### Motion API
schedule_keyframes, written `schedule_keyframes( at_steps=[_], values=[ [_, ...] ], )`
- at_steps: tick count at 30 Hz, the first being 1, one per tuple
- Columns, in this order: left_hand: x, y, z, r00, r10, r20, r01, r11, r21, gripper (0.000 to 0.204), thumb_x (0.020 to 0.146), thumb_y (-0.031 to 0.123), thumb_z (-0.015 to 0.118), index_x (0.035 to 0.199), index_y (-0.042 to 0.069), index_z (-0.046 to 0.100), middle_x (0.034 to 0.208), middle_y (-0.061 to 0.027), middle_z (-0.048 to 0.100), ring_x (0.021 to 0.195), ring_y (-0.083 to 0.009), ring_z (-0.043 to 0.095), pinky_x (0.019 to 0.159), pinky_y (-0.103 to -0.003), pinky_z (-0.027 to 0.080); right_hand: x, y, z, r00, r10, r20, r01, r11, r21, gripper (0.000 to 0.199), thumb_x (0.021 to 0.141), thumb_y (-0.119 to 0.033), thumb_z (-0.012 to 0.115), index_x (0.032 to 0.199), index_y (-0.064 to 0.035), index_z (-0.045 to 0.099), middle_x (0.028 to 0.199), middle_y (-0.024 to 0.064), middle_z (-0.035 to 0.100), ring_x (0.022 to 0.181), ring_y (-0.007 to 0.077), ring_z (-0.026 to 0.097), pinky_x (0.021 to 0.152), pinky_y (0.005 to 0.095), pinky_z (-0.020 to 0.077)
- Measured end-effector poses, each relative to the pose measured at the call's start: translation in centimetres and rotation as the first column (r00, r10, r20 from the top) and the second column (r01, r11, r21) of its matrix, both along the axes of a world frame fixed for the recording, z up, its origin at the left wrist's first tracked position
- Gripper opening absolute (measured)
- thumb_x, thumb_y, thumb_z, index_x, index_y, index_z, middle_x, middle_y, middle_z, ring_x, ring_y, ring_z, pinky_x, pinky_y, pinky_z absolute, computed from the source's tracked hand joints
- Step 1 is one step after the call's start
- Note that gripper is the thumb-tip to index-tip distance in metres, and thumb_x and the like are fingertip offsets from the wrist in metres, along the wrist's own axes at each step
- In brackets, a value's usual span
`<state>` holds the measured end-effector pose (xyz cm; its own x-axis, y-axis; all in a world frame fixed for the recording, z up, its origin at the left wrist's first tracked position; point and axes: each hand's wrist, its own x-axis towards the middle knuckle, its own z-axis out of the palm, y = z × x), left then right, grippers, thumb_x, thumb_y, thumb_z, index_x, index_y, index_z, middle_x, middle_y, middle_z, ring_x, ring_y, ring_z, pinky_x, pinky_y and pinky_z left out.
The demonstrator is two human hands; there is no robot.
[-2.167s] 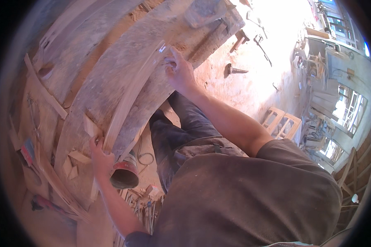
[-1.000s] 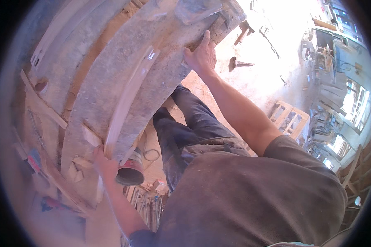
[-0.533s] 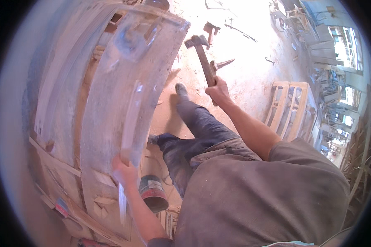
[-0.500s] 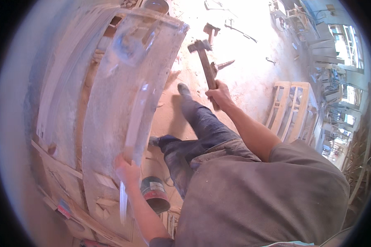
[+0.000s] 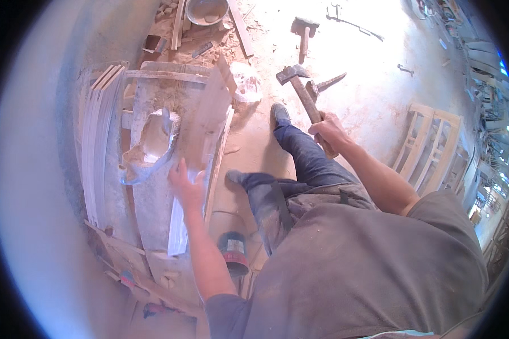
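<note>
The hammer [image 5: 304,97] is in the air to the right of the workbench [image 5: 158,226], its head away from the body, seen against the bright floor [image 5: 367,96]. The right hand [image 5: 331,133] wraps around the lower part of its handle, fingers closed on the wood. The left hand [image 5: 188,189] is over a long pale board [image 5: 205,127] that lies lengthwise along the bench's right side; its thumb and fingers are spread apart, and I cannot tell how firmly it presses. Left of the board, crumpled clear plastic [image 5: 152,138] takes up the middle of the bench, with a stack of long boards [image 5: 99,150] beyond it along the left edge. More clear plastic [image 5: 246,83] sits by the board's far end. A dark and red bucket [image 5: 234,253] stands close beside the bench's near right side, between it and the person's legs [image 5: 316,161]. On the floor, a wedge-shaped tool [image 5: 327,85] lies just behind the hammer's handle in this view, and a mallet [image 5: 305,37] lies farther off. A long metal bar tool [image 5: 353,22] lies past the mallet, and a slatted wooden frame [image 5: 428,144] stands to the right. Beyond the bench's far end, a round bucket [image 5: 207,12] sits among wood scraps.
</note>
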<state>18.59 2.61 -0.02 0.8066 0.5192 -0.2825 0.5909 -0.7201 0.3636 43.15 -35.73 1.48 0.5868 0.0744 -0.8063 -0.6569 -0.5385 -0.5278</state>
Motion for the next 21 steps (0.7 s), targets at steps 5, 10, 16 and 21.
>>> schedule_keyframes(
  at_steps=[5, 10, 16, 21],
  values=[
    [7.7, -4.9, -0.3, 0.989, -0.151, -0.010, 0.147, 0.945, 0.293, 0.114, 0.065, 0.029, 0.096, 0.158, 0.007, 0.035, 0.140, -0.0235, 0.047, 0.129, -0.0467, 0.048, 0.108, -0.060, 0.043, 2.8, -0.7, 1.6, 0.998, 0.050, -0.046, -0.052, 0.998, -0.041, 0.020, 0.076, -0.005, 0.073, 0.092, 0.0012, 0.062, 0.070, 0.0075, 0.063, 0.057, 0.0155, 0.062, 0.051, 0.0319, 0.0485],
    [9.5, -3.4, 0.3, 0.976, -0.182, -0.122, 0.190, 0.980, 0.058, 0.108, 0.064, 0.023, 0.094, 0.155, 0.002, 0.040, 0.130, -0.0219, 0.049, 0.124, -0.0446, 0.050, 0.108, -0.054, 0.044, -1.0, -1.1, -1.4, 0.917, 0.049, 0.397, -0.059, 0.998, 0.012, 0.018, 0.081, -0.009, 0.073, 0.093, -0.0001, 0.062, 0.070, 0.0044, 0.060, 0.057, 0.0136, 0.059, 0.051, 0.0320, 0.0474],
    [11.6, -1.5, 1.3, 0.974, -0.212, 0.076, 0.224, 0.938, -0.265, 0.079, 0.068, 0.011, 0.085, 0.139, -0.006, 0.056, 0.132, -0.0222, 0.052, 0.126, -0.0406, 0.052, 0.110, -0.045, 0.046, 4.3, 5.4, 1.4, 0.981, -0.192, 0.030, 0.179, 0.953, 0.243, 0.017, 0.093, -0.012, 0.070, 0.101, 0.0012, 0.062, 0.072, 0.0023, 0.060, 0.056, 0.0099, 0.057, 0.049, 0.0273, 0.0459],
    [14.3, -0.7, 1.3, 0.961, -0.234, 0.150, 0.248, 0.965, -0.083, 0.059, 0.072, 0.009, 0.082, 0.126, -0.006, 0.064, 0.130, -0.0217, 0.058, 0.124, -0.0399, 0.056, 0.108, -0.046, 0.047, 4.3, 5.9, 0.2, 0.974, -0.223, 0.032, 0.204, 0.933, 0.296, 0.017, 0.094, -0.012, 0.073, 0.095, -0.0017, 0.060, 0.072, 0.0033, 0.060, 0.054, 0.0111, 0.057, 0.048, 0.0285, 0.0464]
  ],
)
